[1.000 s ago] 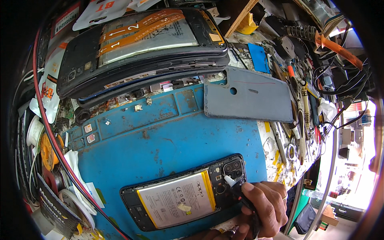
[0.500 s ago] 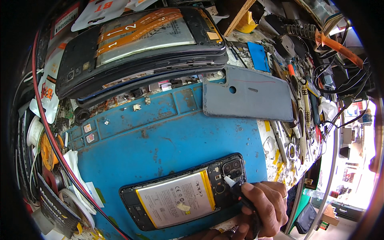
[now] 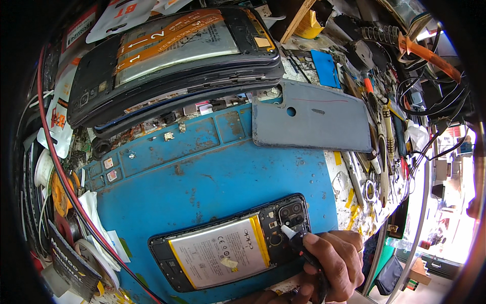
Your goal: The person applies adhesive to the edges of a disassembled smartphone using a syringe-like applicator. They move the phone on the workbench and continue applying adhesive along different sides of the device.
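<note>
your right hand [image 3: 334,258] pinches a white-tipped dark tool [image 3: 298,242] on the opened black phone with exposed silver battery [image 3: 230,248]; left hand hidden.

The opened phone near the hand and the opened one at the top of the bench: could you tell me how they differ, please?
The near opened phone lies flat on the blue mat; the far opened phone rests on a stack of other devices. The near one's battery is pale with a yellow edge; the far one's is crossed by orange flex ribbons. The right hand holds a white-tipped tool to the near one; nothing touches the far one. Both have their backs off.
</note>
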A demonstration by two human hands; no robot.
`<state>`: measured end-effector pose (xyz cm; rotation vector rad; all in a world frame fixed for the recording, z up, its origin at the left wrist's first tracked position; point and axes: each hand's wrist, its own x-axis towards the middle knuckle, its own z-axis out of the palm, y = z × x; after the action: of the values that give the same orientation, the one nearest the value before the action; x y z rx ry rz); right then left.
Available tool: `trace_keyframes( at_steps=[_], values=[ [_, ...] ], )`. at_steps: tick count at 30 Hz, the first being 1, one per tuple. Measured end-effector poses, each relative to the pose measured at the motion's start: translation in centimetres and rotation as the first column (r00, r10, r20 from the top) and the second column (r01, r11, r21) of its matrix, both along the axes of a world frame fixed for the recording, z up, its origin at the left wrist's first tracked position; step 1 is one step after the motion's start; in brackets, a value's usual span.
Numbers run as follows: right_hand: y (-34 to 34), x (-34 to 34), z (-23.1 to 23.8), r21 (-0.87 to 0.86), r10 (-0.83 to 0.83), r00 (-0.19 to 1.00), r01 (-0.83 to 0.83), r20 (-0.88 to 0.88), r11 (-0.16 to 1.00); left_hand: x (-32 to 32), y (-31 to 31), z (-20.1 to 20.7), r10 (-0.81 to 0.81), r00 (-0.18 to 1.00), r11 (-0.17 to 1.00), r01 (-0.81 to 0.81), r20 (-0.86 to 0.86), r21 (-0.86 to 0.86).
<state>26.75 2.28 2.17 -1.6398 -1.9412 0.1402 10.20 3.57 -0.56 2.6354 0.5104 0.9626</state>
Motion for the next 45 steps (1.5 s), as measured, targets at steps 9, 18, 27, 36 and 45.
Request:
trace_keyframes(
  at_steps=[9, 18, 27, 36, 45],
  values=[
    [0.0, 0.1, -0.1, 0.018, 0.012, 1.0, -0.012, -0.013, 1.0, -0.1, 1.0, 1.2, -0.054, 0.998, 0.998, 0.052, -0.044, -0.03],
    [-0.3, 0.1, 0.0, -0.011, -0.012, 0.998, 0.011, -0.056, 1.0, -0.1, 1.1, 1.2, -0.073, 0.995, 0.997, 0.072, -0.073, -0.023],
    [-0.5, 0.3, 0.0, -0.009, -0.016, 0.999, 0.016, -0.048, 1.0, 0.2, 0.6, 0.6, -0.028, 0.999, 1.0, 0.029, -0.035, 0.009],
    [-0.5, 0.5, -0.2, -0.003, 0.002, 0.999, -0.002, -0.044, 1.0, 0.1, 0.3, 0.0, -0.028, 1.0, 0.999, 0.029, -0.014, 0.045],
    [-0.7, 0.8, -0.1, -0.014, 0.019, 0.999, -0.019, -0.038, 1.0, 0.2, 1.3, 0.1, -0.028, 0.999, 0.994, 0.026, 0.015, 0.104]
  ],
)
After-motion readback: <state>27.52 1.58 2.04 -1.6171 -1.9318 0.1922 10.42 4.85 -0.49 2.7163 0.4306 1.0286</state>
